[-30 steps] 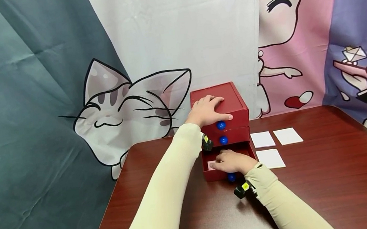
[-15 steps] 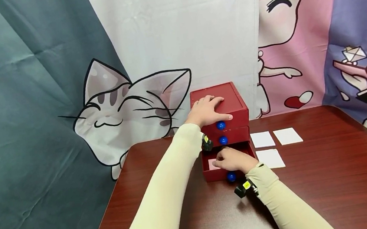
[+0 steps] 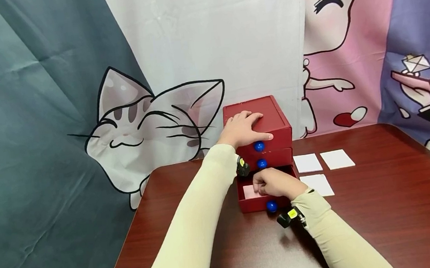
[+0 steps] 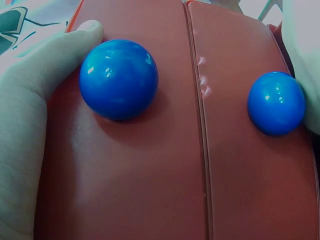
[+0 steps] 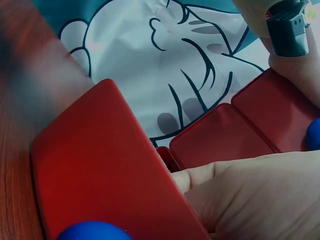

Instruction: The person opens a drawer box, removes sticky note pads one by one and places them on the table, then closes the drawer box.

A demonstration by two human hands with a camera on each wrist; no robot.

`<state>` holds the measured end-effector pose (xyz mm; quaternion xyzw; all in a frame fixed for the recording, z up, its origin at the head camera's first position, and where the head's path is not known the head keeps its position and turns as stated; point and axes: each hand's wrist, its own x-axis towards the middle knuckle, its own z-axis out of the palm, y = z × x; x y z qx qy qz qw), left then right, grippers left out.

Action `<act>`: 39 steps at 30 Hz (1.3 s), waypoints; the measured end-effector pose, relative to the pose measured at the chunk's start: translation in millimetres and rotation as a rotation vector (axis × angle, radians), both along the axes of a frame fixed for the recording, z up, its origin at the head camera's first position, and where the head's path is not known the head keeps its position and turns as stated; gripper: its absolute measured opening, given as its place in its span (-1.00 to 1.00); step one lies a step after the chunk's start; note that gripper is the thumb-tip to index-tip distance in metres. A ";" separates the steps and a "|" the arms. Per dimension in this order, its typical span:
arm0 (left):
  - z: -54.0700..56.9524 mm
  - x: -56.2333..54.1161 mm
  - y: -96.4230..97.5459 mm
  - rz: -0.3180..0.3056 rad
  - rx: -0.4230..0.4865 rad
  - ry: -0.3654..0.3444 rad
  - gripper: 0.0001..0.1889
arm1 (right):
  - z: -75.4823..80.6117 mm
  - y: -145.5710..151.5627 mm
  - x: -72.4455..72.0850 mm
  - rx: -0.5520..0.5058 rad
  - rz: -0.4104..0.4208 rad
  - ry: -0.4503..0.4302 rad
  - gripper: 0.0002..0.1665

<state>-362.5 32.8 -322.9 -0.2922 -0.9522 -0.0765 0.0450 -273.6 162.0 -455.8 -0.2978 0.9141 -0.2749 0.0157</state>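
Note:
A red cabinet of drawers [image 3: 276, 121] with blue ball knobs stands at the table's back. My left hand [image 3: 240, 131] rests on its top with fingers spread, the thumb along the front above the top blue knob [image 4: 119, 80]. The bottom drawer [image 3: 252, 205] is pulled out. My right hand [image 3: 277, 183] reaches into it, fingers curled down at the right part of a pale pink card [image 3: 250, 192] lying inside. In the right wrist view the drawer front [image 5: 110, 165] hides the fingertips, and I cannot tell whether they pinch the card.
To the right of the cabinet, two white cards lie side by side, a near one [image 3: 307, 163] and a farther right one [image 3: 337, 159]. Another white card [image 3: 318, 185] lies in front, partly behind my right wrist. A printed curtain [image 3: 205, 43] hangs behind the brown table [image 3: 403, 201].
My right hand has drawn slightly right inside the drawer and its fingers have curled, so more of the pink card shows. My left hand has stayed on the cabinet.

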 end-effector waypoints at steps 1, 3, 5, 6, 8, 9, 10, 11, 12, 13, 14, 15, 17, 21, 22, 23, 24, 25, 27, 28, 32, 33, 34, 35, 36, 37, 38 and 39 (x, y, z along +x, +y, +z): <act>0.8 0.5 0.2 -0.001 -0.002 -0.002 -0.09 | 0.9 0.2 0.4 -0.004 -0.001 -0.002 -0.75; 2.0 1.3 0.4 0.000 -0.007 -0.005 -0.09 | 2.8 0.5 1.7 -0.006 -0.001 -0.004 -0.77; 2.9 1.8 0.3 -0.001 -0.010 -0.009 -0.09 | 4.6 0.8 2.7 -0.003 0.000 0.000 -0.80; 3.1 1.9 0.3 -0.001 -0.011 -0.010 -0.09 | 5.4 0.9 3.2 0.004 -0.003 0.001 -0.80; 2.7 1.7 0.0 0.000 -0.012 -0.009 -0.09 | 6.6 1.4 3.6 0.020 -0.007 0.009 -0.78; 2.4 1.6 -0.2 0.002 -0.012 -0.008 -0.09 | 7.3 1.6 3.8 0.033 -0.008 0.015 -0.77; 2.2 1.3 -0.1 0.003 -0.014 -0.007 -0.09 | 8.0 2.2 3.9 0.048 -0.006 0.024 -0.78; 1.9 0.9 -0.1 0.004 -0.014 -0.005 -0.08 | 8.7 2.8 4.0 0.063 -0.002 0.030 -0.81; 1.7 0.6 0.1 0.006 -0.013 -0.004 -0.08 | 9.4 3.6 4.1 0.080 -0.001 0.033 -0.84; 1.6 0.6 0.1 0.007 -0.012 -0.005 -0.08 | 10.1 4.3 4.2 0.091 0.004 0.036 -0.87; 1.4 0.5 0.0 0.006 -0.012 -0.006 -0.08 | 10.9 5.2 4.3 0.099 0.011 0.042 -0.88; 1.3 0.5 0.0 0.006 -0.010 -0.007 -0.08 | 11.7 5.9 4.7 0.105 0.016 0.044 -0.89; 1.3 0.7 -0.1 0.005 -0.006 -0.009 -0.08 | 13.1 7.6 5.3 0.106 0.018 0.042 -0.87; 1.4 1.5 -0.3 0.000 0.002 -0.011 -0.09 | 15.6 11.1 6.1 0.080 0.006 0.053 -0.87; 1.5 1.6 -0.2 -0.001 0.003 -0.011 -0.09 | 16.4 12.3 6.2 0.071 0.001 0.056 -0.87; 1.6 1.6 -0.2 -0.002 0.003 -0.010 -0.09 | 17.1 13.7 5.9 0.063 -0.003 0.057 -0.88; 1.6 1.7 0.0 -0.003 0.004 -0.009 -0.09 | 17.7 15.0 5.9 0.054 -0.006 0.060 -0.89; 1.6 1.8 -0.3 -0.003 0.005 -0.010 -0.09 | 18.2 16.1 5.3 0.046 -0.008 0.062 -0.90; 1.5 1.6 -0.6 -0.001 0.005 -0.008 -0.09 | 19.4 18.2 4.7 0.031 -0.005 0.067 -0.92; 1.4 1.5 -0.6 0.000 0.004 -0.009 -0.09 | 20.0 18.8 4.6 0.023 -0.003 0.065 -0.92; 1.3 1.4 -0.7 0.001 0.000 -0.008 -0.09 | 22.8 19.6 6.1 -0.001 -0.004 0.051 -0.91; 1.2 1.2 -0.8 0.001 -0.002 -0.007 -0.09 | 23.8 19.4 6.9 -0.006 -0.010 0.042 -0.92; 1.3 1.3 -0.9 0.002 -0.003 -0.008 -0.09 | 24.8 19.2 7.5 -0.009 -0.017 0.034 -0.92; 1.3 1.4 -1.0 0.003 -0.005 -0.005 -0.09 | 25.7 19.2 8.1 -0.009 -0.026 0.030 -0.93; 1.2 1.1 -0.8 0.002 -0.006 -0.003 -0.09 | 26.6 19.3 8.5 -0.010 -0.029 0.032 -0.94; 1.0 1.0 -0.9 0.001 -0.007 -0.003 -0.08 | 27.3 19.3 8.9 -0.009 -0.042 0.026 -0.94; 0.9 1.1 -1.0 0.000 -0.008 -0.002 -0.08 | 27.7 19.2 9.2 -0.010 -0.051 0.024 -0.94; 0.8 1.1 -1.1 -0.002 -0.009 0.000 -0.08 | 28.0 19.1 9.4 -0.013 -0.063 0.014 -0.94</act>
